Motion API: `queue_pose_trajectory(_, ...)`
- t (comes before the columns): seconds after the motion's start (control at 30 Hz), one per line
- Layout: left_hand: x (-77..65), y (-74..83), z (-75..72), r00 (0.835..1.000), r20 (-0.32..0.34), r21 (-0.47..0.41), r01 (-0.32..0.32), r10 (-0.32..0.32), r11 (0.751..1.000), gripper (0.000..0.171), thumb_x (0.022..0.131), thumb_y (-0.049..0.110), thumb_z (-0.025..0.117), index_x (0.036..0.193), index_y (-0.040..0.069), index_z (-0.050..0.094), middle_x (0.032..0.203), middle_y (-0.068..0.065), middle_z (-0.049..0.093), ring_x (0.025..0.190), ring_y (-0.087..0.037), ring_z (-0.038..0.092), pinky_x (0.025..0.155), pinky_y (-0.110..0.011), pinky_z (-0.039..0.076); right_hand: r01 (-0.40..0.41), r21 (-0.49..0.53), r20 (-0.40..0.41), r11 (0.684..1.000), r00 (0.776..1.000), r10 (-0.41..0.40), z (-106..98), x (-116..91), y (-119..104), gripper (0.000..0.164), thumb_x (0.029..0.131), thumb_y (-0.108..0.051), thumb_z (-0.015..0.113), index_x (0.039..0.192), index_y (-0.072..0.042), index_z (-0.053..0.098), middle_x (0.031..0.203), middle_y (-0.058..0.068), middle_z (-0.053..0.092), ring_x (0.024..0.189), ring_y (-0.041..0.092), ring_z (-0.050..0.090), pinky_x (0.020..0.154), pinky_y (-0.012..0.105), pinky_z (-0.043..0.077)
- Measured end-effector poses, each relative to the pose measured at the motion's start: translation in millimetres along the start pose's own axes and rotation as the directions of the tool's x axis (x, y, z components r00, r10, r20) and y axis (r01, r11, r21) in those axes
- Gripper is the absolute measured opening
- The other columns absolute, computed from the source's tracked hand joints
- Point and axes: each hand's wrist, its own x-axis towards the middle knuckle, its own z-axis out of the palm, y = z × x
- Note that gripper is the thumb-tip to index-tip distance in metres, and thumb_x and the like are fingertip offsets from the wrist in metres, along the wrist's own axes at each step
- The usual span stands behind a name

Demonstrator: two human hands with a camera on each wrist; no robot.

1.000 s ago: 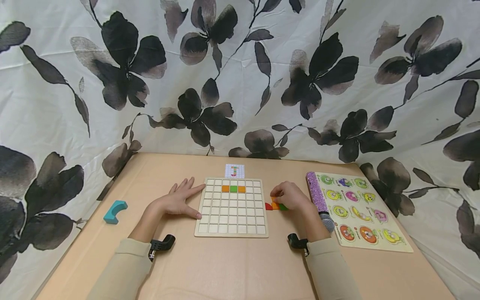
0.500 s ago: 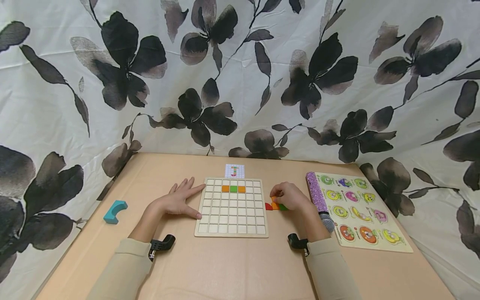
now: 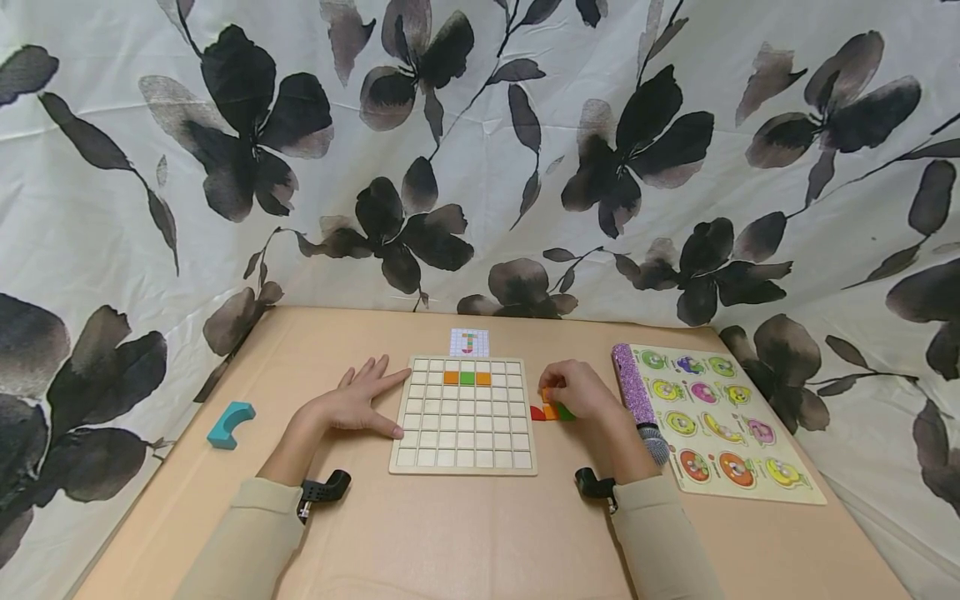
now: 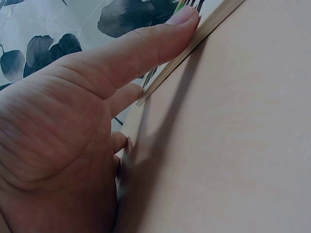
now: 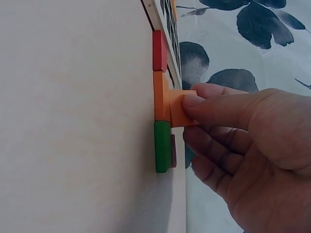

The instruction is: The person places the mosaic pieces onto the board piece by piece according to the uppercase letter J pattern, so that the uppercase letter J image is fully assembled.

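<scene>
A pale wooden grid board lies flat, with an orange tile, a green tile and another orange tile side by side in its second row. Fingers spread, my left hand rests at the board's left edge; its thumb and index finger touch there. Right of the board, my right hand pinches an orange square tile between thumb and fingers, held on edge. Below it, on the table, lie a red piece, an orange piece and a green piece. Another reddish piece is partly hidden.
A small card with a coloured grid pattern lies behind the board. At the left is a blue arch block. To the right lie a fruit-picture board and a microphone with a glittery purple handle. A floral cloth hangs behind the table.
My right hand has risen very slightly with the orange tile. The left hand and the board have stayed still.
</scene>
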Motion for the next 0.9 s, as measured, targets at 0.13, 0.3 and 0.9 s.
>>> queue_pose_trajectory(0.13, 1.0, -0.6, 0.6, 1.0, -0.002, -0.001, -0.002, 0.002, 1.0, 0.114, 0.074, 0.057, 0.088, 0.165, 0.017, 0.031, 0.171, -0.031, -0.001, 0.158, -0.053, -0.007, 0.122, -0.073, -0.008, 0.004, 0.01, -0.006, 1.0, 1.0, -0.004, -0.8, -0.4, -1.4, 0.01, 0.097, -0.003, 0.07, 0.096, -0.012, 0.075, 0.09, 0.004, 0.067, 0.086, 0.022, 0.059, 0.08, 0.034, 0.052)
queue_pose_trajectory(0.3, 0.1, -0.2, 0.4, 1.0, 0.001, 0.0, -0.002, 0.002, 1.0, 0.115, 0.074, 0.058, 0.088, 0.165, 0.017, 0.031, 0.172, -0.031, -0.001, 0.159, -0.052, -0.007, 0.123, -0.072, -0.008, 0.003, 0.048, -0.039, 0.999, 0.999, -0.001, -0.7, -0.4, -4.1, 0.012, 0.099, -0.005, 0.068, 0.108, -0.009, 0.076, 0.094, 0.005, 0.067, 0.086, 0.023, 0.058, 0.076, 0.032, 0.054)
queue_pose_trajectory(0.9, 0.6, -0.6, 0.4, 1.0, 0.002, 0.007, -0.001, 0.001, 1.0, 0.114, 0.075, 0.058, 0.087, 0.165, 0.018, 0.03, 0.172, -0.03, -0.001, 0.158, -0.052, -0.007, 0.122, -0.073, -0.008, 0.099, 0.174, -0.17, 0.98, 0.983, -0.069, 2.0, 3.0, -21.3, 0.029, 0.096, -0.005, 0.073, 0.124, -0.003, 0.074, 0.11, 0.01, 0.073, 0.096, 0.025, 0.062, 0.086, 0.032, 0.055)
